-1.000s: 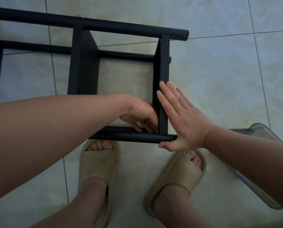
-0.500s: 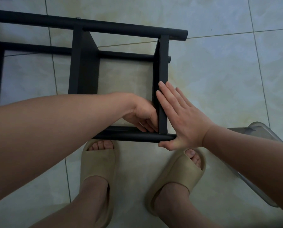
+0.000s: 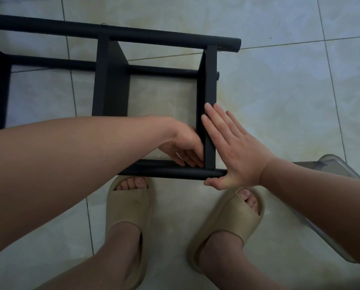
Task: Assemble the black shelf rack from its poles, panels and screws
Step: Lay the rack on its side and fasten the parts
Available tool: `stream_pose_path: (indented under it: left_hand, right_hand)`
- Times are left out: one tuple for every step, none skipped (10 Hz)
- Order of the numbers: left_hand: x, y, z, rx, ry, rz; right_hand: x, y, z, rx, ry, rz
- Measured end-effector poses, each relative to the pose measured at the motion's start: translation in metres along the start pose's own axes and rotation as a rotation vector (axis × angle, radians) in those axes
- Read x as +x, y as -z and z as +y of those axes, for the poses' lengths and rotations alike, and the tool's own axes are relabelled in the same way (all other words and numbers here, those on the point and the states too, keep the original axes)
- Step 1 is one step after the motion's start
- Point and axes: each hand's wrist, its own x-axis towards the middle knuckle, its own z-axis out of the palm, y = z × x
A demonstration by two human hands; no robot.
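On the tiled floor point(image 3: 279, 91), just ahead of the person's beige slippers point(image 3: 129, 206), the black shelf rack point(image 3: 154, 36) lies on its side. The right hand point(image 3: 235, 155) lies flat, fingers straight, against the outer face of the end panel point(image 3: 209, 86), its thumb under the tip of the near pole point(image 3: 164, 171). The left hand point(image 3: 185, 145) reaches inside that corner with its fingers curled down; whether they grip anything is hidden

dim, soft even light — faint shadows, sharp focus, wide-angle bending at the edges.
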Motion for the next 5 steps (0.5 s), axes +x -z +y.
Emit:
stream_pose_path:
  left_hand:
    - [0.0023, -0.0008, -0.0005, -0.015, -0.016, -0.003]
    - [0.0031, -0.0019, -0.0009, -0.048, -0.032, -0.017]
    - [0.0034, -0.0025, -0.0010, -0.062, -0.039, -0.019]
    - [0.0044, -0.0031, -0.0003, -0.077, -0.041, -0.010]
    - [0.0040, -0.0024, -0.0006, -0.079, -0.044, -0.012]
  right_hand:
    - [0.0001, -0.0007, 0.0004, 0.004, 0.002, 0.002]
    - [0.0002, -0.0010, 0.0002, 0.007, 0.001, 0.003]
    - [0.0004, -0.0013, 0.0000, 0.004, 0.003, 0.003]
    - [0.0004, -0.0011, 0.0002, 0.005, 0.001, -0.001]
    - [0.0004, -0.0008, 0.0003, 0.008, 0.002, -0.001]
